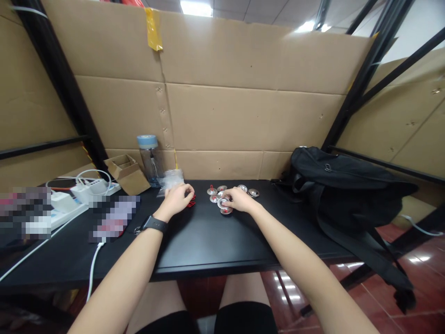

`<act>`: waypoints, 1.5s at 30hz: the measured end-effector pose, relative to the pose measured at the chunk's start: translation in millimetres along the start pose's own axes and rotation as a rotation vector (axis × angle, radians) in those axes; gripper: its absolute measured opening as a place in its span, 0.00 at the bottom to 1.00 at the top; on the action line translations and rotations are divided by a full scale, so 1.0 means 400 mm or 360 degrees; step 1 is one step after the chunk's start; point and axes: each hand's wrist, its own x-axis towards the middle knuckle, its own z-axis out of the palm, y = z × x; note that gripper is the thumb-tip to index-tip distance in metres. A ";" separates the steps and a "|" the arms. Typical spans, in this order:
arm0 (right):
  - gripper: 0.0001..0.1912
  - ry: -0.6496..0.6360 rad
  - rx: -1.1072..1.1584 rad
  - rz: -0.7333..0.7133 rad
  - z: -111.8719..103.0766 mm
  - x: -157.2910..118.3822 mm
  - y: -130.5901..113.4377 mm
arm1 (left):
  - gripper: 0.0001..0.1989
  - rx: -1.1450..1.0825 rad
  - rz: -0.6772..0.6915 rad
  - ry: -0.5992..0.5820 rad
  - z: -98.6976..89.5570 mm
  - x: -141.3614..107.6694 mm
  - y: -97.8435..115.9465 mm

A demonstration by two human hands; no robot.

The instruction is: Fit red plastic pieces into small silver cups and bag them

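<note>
Over the middle of the black table, my right hand (238,199) pinches a shiny round finger cymbal (221,203) between thumb and fingers. Another finger cymbal (226,211), with red on it, lies just below it. Around that hand are several more, among them one with a red loop (212,190) and one at the right (254,192). My left hand (178,198), with a dark watch on its wrist, is closed in a pinch at a small heap of red cords (191,202); its fingertips seem to grip one cord, though the contact is partly hidden.
A clear plastic bag (173,177), a blue-lidded bottle (149,160) and an open cardboard box (128,174) stand behind my left hand. Power strips (83,192) and a phone (116,218) on a white cable lie left. A black bag (344,190) sits at the right.
</note>
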 end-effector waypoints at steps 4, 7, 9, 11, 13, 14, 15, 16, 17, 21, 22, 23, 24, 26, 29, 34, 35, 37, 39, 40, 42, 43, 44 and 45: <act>0.16 0.0056 0.0447 0.0139 0.014 0.003 -0.008 | 0.13 -0.0313 0.0321 -0.0131 0.016 -0.005 0.047; 0.14 0.0121 0.0823 0.0329 0.019 0.005 -0.035 | 0.10 -0.0405 0.0563 -0.0175 0.030 -0.018 0.097; 0.13 0.0180 0.1063 0.0370 0.025 0.006 -0.066 | 0.10 -0.0319 0.0645 -0.0108 0.033 -0.026 0.126; 0.15 0.0208 0.1350 0.0351 0.030 0.005 -0.099 | 0.10 -0.0129 0.0665 0.0000 0.028 -0.032 0.145; 0.19 0.0203 0.1630 0.0348 0.032 0.002 -0.124 | 0.11 0.0044 0.0664 0.0105 0.019 -0.037 0.157; 0.20 0.0188 0.1752 0.0344 0.031 0.000 -0.133 | 0.12 0.0097 0.0668 0.0143 0.015 -0.039 0.160; 0.21 0.0167 0.1854 0.0330 0.030 -0.003 -0.138 | 0.12 0.0131 0.0673 0.0171 0.011 -0.040 0.163; 0.22 0.0144 0.1929 0.0310 0.028 -0.005 -0.141 | 0.12 0.0154 0.0671 0.0189 0.010 -0.041 0.166; 0.22 0.0116 0.1984 0.0290 0.025 -0.006 -0.141 | 0.12 0.0163 0.0667 0.0202 0.009 -0.042 0.168; 0.23 0.0002 0.2090 0.0278 0.011 -0.010 -0.130 | 0.10 -0.0061 0.0629 0.0224 0.022 -0.040 0.176; 0.23 -0.0017 0.2116 0.0285 0.008 -0.011 -0.126 | 0.09 -0.0173 0.0620 0.0229 0.026 -0.039 0.176; 0.24 -0.0030 0.2147 0.0284 0.004 -0.012 -0.124 | 0.09 -0.0284 0.0609 0.0234 0.028 -0.038 0.177; 0.24 -0.0044 0.2178 0.0279 0.001 -0.013 -0.123 | 0.08 -0.0384 0.0597 0.0238 0.030 -0.037 0.177; 0.24 -0.0092 0.2240 0.0270 -0.004 -0.017 -0.125 | 0.08 -0.0522 0.0569 0.0247 0.031 -0.036 0.176; 0.25 -0.0174 0.2281 0.0282 -0.005 -0.021 -0.138 | 0.07 -0.0548 0.0511 0.0273 0.028 -0.037 0.176; 0.28 0.0048 0.2089 0.0252 0.003 -0.017 -0.157 | 0.07 -0.0378 0.0493 0.0280 0.029 -0.038 0.181; 0.28 0.0094 0.2009 0.0231 0.003 -0.015 -0.156 | 0.07 -0.0344 0.0484 0.0287 0.029 -0.037 0.181; 0.28 0.0168 0.1784 0.0162 -0.004 -0.010 -0.142 | 0.08 -0.0248 0.0431 0.0311 0.027 -0.034 0.175; 0.27 0.0279 0.1446 0.0076 -0.024 -0.007 -0.108 | 0.09 -0.0138 0.0328 0.0354 0.021 -0.029 0.159; 0.26 0.0349 0.1237 0.0043 -0.040 -0.007 -0.082 | 0.09 -0.0088 0.0264 0.0376 0.015 -0.026 0.145; 0.25 0.0522 0.0792 0.0076 -0.080 -0.016 -0.013 | 0.10 0.0005 0.0122 0.0399 0.003 -0.019 0.109; 0.24 0.0558 0.0596 0.0154 -0.101 -0.024 0.028 | 0.10 0.0057 0.0046 0.0386 -0.004 -0.015 0.087; 0.23 0.0540 0.0415 0.0260 -0.121 -0.034 0.071 | 0.09 0.0111 -0.0030 0.0344 -0.010 -0.013 0.064; 0.22 0.0480 0.0246 0.0377 -0.138 -0.046 0.115 | 0.09 0.0158 -0.0111 0.0293 -0.016 -0.010 0.041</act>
